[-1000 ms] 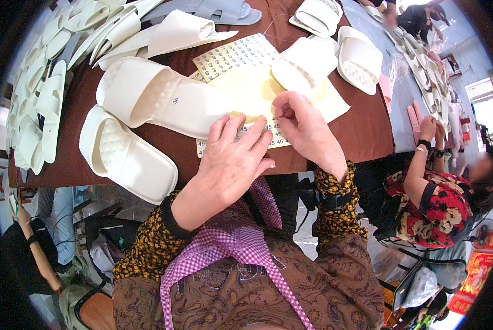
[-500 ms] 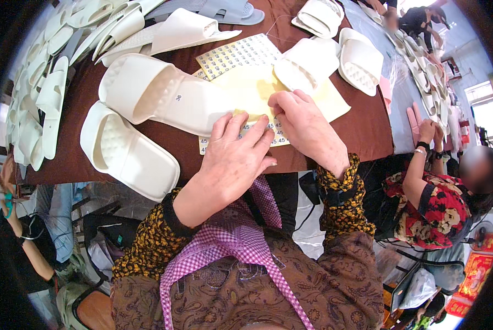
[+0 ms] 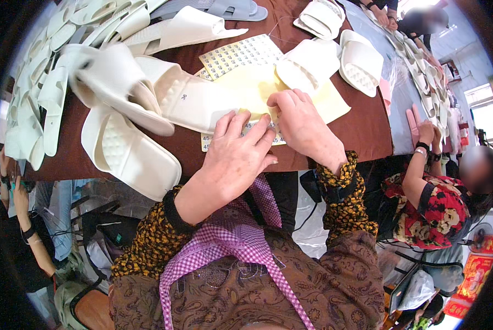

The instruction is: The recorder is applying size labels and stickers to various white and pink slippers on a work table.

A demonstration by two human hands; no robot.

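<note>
My left hand (image 3: 235, 144) lies palm down with fingers extended on a sheet of number stickers (image 3: 209, 142). Its fingertips are by the heel of a white slipper (image 3: 201, 104) that has a small dark number on its insole. Beside it my right hand (image 3: 308, 125) is closed, thumb and forefinger pinched together over the sheet's yellow backing; whatever is between them is hidden. A motion-blurred white slipper (image 3: 117, 82) overlaps the numbered one. Another white slipper (image 3: 136, 153) rests at the table's near edge.
Piled white slippers (image 3: 52, 110) fill the left side. More sticker sheets (image 3: 241, 54) lie beyond my hands, with white slippers (image 3: 308, 65) at the right and a grey slipper (image 3: 224, 9) at the back. A co-worker in a floral top (image 3: 422, 209) sits to the right.
A blurred white slipper has come in at the left, over the toe of the numbered slipper. My hands have hardly moved.
</note>
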